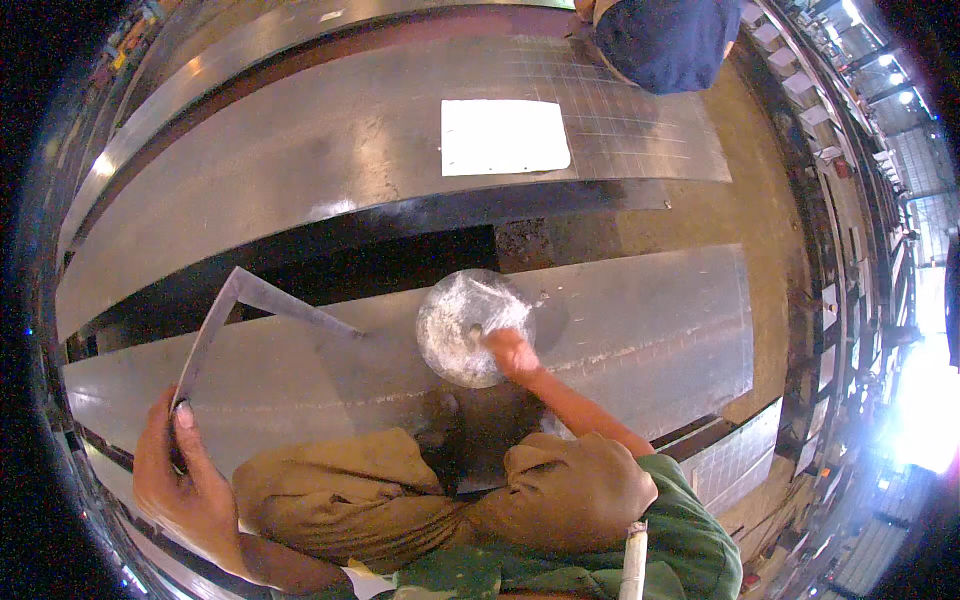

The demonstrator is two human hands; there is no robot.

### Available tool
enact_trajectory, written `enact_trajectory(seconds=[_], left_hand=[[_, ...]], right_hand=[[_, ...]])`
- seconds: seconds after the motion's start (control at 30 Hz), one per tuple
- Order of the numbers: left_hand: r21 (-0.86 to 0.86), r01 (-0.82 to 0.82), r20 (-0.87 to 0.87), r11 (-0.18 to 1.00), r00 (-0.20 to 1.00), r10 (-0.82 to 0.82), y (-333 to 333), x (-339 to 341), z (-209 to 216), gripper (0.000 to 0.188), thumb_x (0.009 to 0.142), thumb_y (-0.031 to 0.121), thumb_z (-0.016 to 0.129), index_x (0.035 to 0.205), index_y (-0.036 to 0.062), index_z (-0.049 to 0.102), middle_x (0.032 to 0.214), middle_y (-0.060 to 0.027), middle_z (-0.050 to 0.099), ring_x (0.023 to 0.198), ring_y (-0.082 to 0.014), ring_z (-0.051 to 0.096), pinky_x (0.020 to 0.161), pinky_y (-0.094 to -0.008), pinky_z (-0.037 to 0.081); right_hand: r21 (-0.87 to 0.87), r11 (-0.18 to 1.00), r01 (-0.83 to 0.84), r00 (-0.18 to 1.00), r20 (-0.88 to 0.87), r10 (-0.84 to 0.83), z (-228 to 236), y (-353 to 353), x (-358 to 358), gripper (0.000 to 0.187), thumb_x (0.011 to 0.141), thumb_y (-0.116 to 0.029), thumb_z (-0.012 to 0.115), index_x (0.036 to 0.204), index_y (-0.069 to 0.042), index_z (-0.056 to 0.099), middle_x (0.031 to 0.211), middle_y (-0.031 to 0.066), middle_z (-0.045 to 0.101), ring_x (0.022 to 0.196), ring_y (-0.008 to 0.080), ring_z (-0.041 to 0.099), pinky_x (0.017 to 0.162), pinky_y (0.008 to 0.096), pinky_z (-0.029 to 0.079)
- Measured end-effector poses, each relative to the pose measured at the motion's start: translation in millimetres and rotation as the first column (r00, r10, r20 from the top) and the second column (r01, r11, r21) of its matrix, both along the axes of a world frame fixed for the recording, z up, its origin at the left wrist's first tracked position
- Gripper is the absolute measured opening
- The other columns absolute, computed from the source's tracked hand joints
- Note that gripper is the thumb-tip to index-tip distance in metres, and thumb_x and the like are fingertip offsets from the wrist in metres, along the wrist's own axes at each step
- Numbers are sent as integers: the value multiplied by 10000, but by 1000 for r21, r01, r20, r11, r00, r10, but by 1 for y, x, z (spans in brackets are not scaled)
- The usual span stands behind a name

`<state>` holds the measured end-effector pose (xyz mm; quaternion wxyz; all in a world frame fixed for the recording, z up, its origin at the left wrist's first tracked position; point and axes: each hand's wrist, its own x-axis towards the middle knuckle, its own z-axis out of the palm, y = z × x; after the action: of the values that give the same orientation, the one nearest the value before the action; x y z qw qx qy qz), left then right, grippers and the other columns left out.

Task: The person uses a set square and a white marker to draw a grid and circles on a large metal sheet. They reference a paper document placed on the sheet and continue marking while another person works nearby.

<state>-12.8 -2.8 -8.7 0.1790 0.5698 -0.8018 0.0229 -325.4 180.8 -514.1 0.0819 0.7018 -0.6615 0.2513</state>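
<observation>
My left hand (185,480) is closed round the end of one arm of a metal L-shaped square (228,290). The square's corner points up, and its other arm slants down to the right over the steel plate (620,320). A round grey disc (455,335), smeared with white powder, lies on that plate in front of my knees. My right hand (512,353) is over the disc's right side with its fingers drawn together. Motion blurs the fingertips, and what they hold, if anything, cannot be made out.
Beyond a dark gap lies another long steel plate (350,130), with a white sheet (505,138) and a scribed grid. A person in dark blue (668,40) is at its far right. My brown-trousered knees (340,490) are close to the near plate. A pale rod (634,562) shows beside my right sleeve.
</observation>
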Motion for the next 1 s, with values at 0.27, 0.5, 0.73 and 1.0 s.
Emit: enact_trajectory(seconds=[0.27,0.5,0.73,1.0], left_hand=[[-54,-5,106,999,994,10,5,13,13,259,964,185,563,1115,-2,662,1006,-173,692,896,-287,673,761,-359,515],[-88,36,50,995,998,-31,3,8,0,242,946,182,583,1071,3,686,964,-174,696,845,-283,675,733,-358,513],[-82,-19,5,996,1000,20,-1,5,1,227,935,196,594,1041,26,700,918,-147,697,793,-269,667,665,-352,494],[-160,83,86,984,994,-70,3,4,10,200,928,204,597,1024,64,702,848,-119,679,724,-282,640,627,-368,473]], right_hand=[[16,970,-241,866,456,207,13,-4,72,242,765,-62,573,999,-44,637,866,144,583,852,295,587,719,443,466],[126,927,353,886,274,-374,2,-5,8,246,786,-69,528,989,-57,666,856,154,609,843,357,584,756,456,470],[286,956,66,973,195,-125,18,-3,12,177,835,-109,507,901,-37,654,859,170,597,833,348,583,742,451,469],[97,970,-223,880,448,157,22,3,56,244,781,-48,559,996,-62,673,842,127,590,789,327,585,675,467,454]])
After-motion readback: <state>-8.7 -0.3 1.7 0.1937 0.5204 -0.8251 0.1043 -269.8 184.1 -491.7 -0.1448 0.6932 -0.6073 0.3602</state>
